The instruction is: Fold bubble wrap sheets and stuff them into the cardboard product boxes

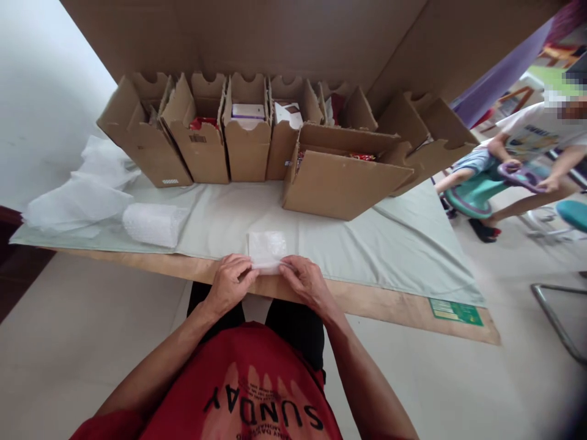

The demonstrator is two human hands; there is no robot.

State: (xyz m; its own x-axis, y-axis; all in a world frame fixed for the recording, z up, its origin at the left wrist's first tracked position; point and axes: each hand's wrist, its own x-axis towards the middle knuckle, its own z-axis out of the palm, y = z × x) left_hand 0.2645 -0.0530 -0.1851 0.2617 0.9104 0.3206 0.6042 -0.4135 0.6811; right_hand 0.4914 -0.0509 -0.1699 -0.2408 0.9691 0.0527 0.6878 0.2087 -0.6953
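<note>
A small piece of white, translucent bubble wrap (pixel 266 245) lies at the table's front edge, its near end rolled or folded over. My left hand (pixel 232 279) pinches the left end of that near fold between thumb and fingers. At the right end of the same fold, my right hand (pixel 306 280) grips it in a like pinch. Whether anything is wrapped inside cannot be made out. To the left rests a thicker roll of bubble wrap (pixel 153 224), apart from both hands.
Loose white wrapping sheets (pixel 77 201) spread over the table's left end. Several open cardboard boxes (pixel 247 150) line the back; one box (pixel 346 186) lies slanted in front of them. A pale cloth (pixel 220 211) covers the table. At right, a person (pixel 527 146) sits on a ride-on toy.
</note>
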